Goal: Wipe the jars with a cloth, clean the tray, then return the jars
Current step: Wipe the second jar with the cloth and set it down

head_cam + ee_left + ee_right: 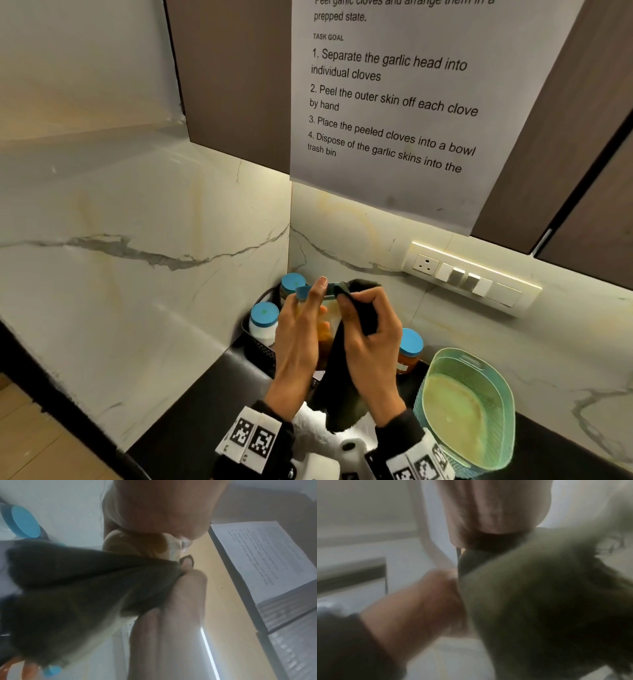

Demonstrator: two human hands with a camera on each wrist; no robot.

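My left hand (301, 329) grips a clear jar (325, 325) with a blue lid and orange contents, held up above the counter. My right hand (370, 329) holds a dark cloth (342, 383) and presses it against the jar's lid and right side; the cloth hangs down over the jar. In the left wrist view the dark cloth (77, 588) fills the middle beside the jar (137, 545). The right wrist view is blurred, showing the cloth (539, 601) and my left hand (423, 601). A black tray (260, 349) in the corner holds two blue-lidded jars (263, 323) (292, 284).
A blue-lidded jar with reddish contents (409, 353) stands on the black counter right of my hands. A teal basket (469, 404) sits at the front right. Marble walls meet behind the tray; a switch panel (469, 274) is on the right wall. A printed sheet (394, 102) hangs above.
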